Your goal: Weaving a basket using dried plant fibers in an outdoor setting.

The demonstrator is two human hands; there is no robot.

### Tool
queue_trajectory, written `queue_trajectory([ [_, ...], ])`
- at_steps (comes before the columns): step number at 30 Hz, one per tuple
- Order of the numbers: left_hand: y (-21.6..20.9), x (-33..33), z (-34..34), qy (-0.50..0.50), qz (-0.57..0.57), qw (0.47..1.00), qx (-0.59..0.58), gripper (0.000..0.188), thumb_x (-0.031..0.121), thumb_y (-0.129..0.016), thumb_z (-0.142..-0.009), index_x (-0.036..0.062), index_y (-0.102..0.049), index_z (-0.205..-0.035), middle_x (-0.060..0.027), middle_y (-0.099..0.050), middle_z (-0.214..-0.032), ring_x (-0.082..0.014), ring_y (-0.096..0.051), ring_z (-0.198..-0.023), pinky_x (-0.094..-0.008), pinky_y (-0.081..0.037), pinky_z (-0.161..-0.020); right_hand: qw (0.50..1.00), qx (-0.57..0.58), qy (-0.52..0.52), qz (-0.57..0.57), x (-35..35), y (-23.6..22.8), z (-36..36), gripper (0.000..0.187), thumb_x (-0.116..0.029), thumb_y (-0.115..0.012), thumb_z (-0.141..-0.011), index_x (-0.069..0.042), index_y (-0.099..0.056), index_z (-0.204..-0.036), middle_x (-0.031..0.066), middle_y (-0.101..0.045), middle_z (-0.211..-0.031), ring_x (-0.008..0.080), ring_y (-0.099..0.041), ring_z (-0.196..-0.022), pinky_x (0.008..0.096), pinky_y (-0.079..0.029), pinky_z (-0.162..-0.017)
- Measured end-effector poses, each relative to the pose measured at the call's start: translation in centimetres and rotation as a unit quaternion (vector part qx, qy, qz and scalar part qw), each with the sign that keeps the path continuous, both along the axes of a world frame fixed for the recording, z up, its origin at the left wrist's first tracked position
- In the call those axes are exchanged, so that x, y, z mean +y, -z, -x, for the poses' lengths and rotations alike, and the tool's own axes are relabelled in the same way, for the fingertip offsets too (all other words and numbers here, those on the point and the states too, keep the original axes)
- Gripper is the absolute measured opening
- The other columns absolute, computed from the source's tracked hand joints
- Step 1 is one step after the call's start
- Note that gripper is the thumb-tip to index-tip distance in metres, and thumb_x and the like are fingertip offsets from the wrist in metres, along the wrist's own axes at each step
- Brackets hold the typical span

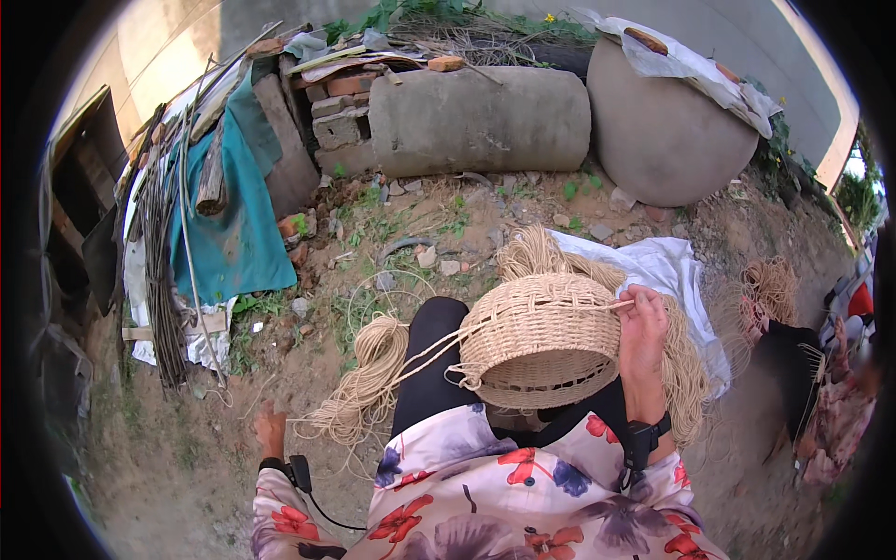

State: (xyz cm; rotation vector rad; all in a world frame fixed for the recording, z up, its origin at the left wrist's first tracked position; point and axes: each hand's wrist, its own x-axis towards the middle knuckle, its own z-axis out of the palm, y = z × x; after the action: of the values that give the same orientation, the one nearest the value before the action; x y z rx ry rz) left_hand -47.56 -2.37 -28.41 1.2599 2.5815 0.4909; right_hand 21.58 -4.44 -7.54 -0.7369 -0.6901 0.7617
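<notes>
A half-woven straw basket is held on the lap, over the black-clad knee. The right hand is laid against the basket's right wall, its fingers pinched on a strand at the rim. A taut cord is seen running from the basket's left side down to a bundle of straw cord lying on the bare ground left of the basket. The left hand is stretched low and far to the left of the basket, near that bundle's loose ends; whether it is clenched on a strand cannot be told. Behind the basket a white sheet with more loose straw is spread. By judgement, a weaving round is in hand: slack is being drawn, and the next move calls for tension to be kept while the strand is tucked at the rim.
</notes>
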Motion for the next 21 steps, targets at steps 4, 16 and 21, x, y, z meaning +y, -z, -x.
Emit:
queue_trajectory([
  [4, -7.9, 7.1, -19.7, 0.313, -0.199, 0.903, -0.219, 0.027, 0.017, -0.061, -0.089, 0.0036, -0.07, -0.111, -0.0131, -0.073, -0.105, -0.0259, -0.069, -0.096, -0.036, -0.052, -0.087, 1.0, -0.027, 0.003, 0.013, 0.0, 0.0, 0.3, 0.013, -0.012, -0.057, -0.098, -0.002, -0.061, -0.105, 0.0064, -0.064, -0.096, 0.0134, -0.06, -0.087, 0.0305, -0.049, -0.087],
  [16, -18.0, 6.6, -35.6, 0.521, -0.218, 0.798, -0.211, 0.021, 0.019, -0.058, -0.095, -0.001, -0.065, -0.09, -0.0165, -0.063, -0.083, -0.0327, -0.062, -0.079, -0.0404, -0.047, -0.072, 0.999, -0.026, -0.019, 0.013, -0.1, 0.7, -0.7, 0.013, -0.011, -0.057, -0.097, -0.001, -0.061, -0.104, 0.0048, -0.064, -0.095, 0.0125, -0.062, -0.078, 0.0322, -0.054, -0.079],
  [21, -17.1, 6.7, -36.1, 0.483, -0.249, 0.823, -0.164, 0.022, 0.019, -0.058, -0.095, -0.0005, -0.065, -0.089, -0.018, -0.064, -0.083, -0.0358, -0.063, -0.079, -0.0425, -0.049, -0.071, 0.999, -0.004, -0.051, 0.012, -0.2, 0.3, -1.3, 0.013, -0.012, -0.058, -0.097, -0.002, -0.061, -0.104, 0.0038, -0.062, -0.088, 0.0119, -0.06, -0.076, 0.0322, -0.054, -0.079],
])
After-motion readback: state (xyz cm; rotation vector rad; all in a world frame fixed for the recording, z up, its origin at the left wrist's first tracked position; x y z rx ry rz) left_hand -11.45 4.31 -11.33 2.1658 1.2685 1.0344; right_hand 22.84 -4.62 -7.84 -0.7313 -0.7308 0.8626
